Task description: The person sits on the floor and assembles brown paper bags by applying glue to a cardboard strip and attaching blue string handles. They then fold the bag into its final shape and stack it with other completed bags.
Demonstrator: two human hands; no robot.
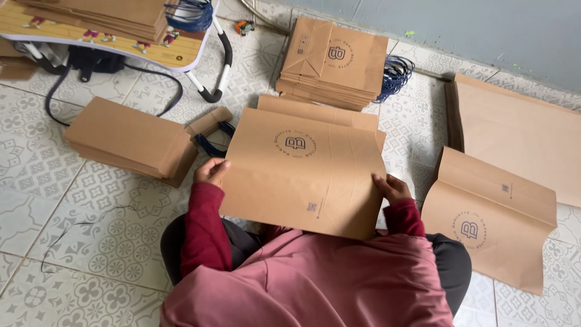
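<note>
A person in a dusty pink top with dark red sleeves sits on a patterned grey-and-white tiled floor (pixel 91 242), seen from above. Both hands hold a flat brown kraft paper bag (pixel 302 172) with a round dark printed emblem, raised over the lap. The left hand (pixel 210 171) grips the bag's left edge, fingers curled over it and pinching the paper. The right hand (pixel 392 186) grips the right edge low down, fingers closed on the paper.

The bag's bottom edge hangs above the knees; its top edge overlaps another flat brown bag (pixel 315 112) lying behind it. Its long axis runs roughly side to side, and its top points away from the person and slightly right.

Bare floor lies at lower left. Just left sits a low stack of folded brown bags (pixel 127 139), close to the left hand. Ahead is a taller stack of printed brown bags (pixel 336 63) with a bundle of dark blue cord handles (pixel 396 75) beside it. To the right lie an opened printed brown bag (pixel 490 218) and a large plain brown sheet (pixel 520 136), near the right hand. A small folding table (pixel 181 54) stands at upper left. A pale grey wall (pixel 484 30) closes off the far side.
</note>
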